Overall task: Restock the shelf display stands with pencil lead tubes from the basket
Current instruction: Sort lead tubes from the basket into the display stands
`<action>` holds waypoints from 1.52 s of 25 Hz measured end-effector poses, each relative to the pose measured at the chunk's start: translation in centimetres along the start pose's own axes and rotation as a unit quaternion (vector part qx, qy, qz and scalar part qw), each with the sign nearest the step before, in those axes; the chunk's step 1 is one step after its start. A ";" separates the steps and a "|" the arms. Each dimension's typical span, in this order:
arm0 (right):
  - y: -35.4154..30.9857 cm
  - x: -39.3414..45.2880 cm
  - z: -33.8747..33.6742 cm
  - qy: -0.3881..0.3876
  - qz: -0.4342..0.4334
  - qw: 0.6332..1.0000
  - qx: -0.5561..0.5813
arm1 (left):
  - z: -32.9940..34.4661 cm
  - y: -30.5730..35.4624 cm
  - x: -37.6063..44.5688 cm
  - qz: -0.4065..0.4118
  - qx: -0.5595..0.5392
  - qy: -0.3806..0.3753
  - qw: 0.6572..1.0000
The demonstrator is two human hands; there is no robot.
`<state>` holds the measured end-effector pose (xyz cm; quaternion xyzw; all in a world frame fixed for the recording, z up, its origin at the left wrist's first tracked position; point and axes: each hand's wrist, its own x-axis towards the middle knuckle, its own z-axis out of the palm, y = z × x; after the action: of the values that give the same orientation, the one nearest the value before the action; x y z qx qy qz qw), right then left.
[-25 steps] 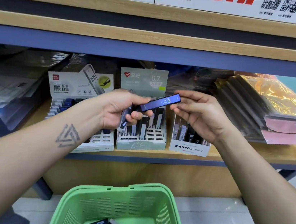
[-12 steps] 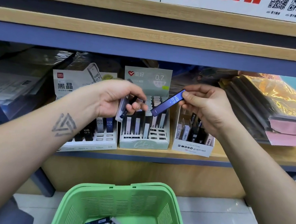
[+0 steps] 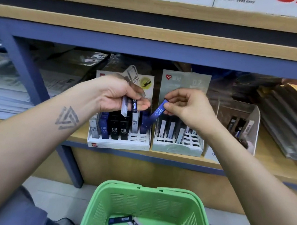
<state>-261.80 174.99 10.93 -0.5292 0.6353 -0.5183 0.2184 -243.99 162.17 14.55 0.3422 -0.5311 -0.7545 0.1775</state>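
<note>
My right hand (image 3: 188, 108) pinches a blue HB 0.5 lead tube (image 3: 156, 114) by its top, tilted with its lower end at the right rear slots of the white display stand (image 3: 119, 143). That stand holds grey, blue and black HB 0.5 tubes. My left hand (image 3: 116, 95) hovers over it and grips two more tubes (image 3: 128, 107), one clear-grey and one dark. A pale green 0.7 stand (image 3: 177, 148) sits to the right with a few white tubes. The green basket (image 3: 106, 199) below holds several loose tubes (image 3: 120, 220).
A third, clear-walled stand (image 3: 254, 122) with some tubes stands further right on the wooden shelf (image 3: 269, 166). Stacked plastic-wrapped packs (image 3: 294, 120) lie at the far right, paper stock (image 3: 1, 93) at the left. A blue shelf post (image 3: 69, 164) runs down beside the basket.
Both hands have shifted left from the 0.7 stand to the white stand. The blue tube has turned from nearly level to steeply tilted, its lower end now down at the stand's slots.
</note>
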 end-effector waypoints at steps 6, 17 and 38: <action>0.4 0.3 4.0 -0.025 -0.079 0.956 -0.282 | -2.1 -1.0 -0.8 0.012 0.018 0.013 1.000; 1.2 0.6 4.7 -0.037 -0.079 0.940 -0.329 | -2.8 -1.5 -0.7 -0.010 0.032 -0.013 0.999; -1.8 -0.3 4.3 -0.024 0.075 0.995 0.063 | -0.7 -1.7 -0.5 0.076 -0.018 -0.002 0.997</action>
<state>-257.30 173.60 10.84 -0.4774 0.6336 -0.5270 0.3047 -242.97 162.61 13.03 0.2962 -0.5424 -0.7488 0.2393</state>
